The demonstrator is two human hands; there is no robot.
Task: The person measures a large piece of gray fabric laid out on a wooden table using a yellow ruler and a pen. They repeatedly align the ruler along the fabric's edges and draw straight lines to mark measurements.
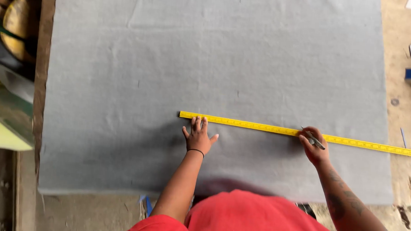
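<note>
Left hand (199, 136) flat pinning the ruler (303, 133) on grey felt (171, 57), right hand (314, 147) gripping a pen (314, 139) at its edge (no line visible yet).

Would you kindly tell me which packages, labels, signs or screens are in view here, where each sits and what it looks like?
No packages, labels, signs or screens show.
Only printed thing: long yellow measuring ruler with dark markings, lying across the grey felt sheet, left hand pressing its end, right hand holding a pen against it.
</note>
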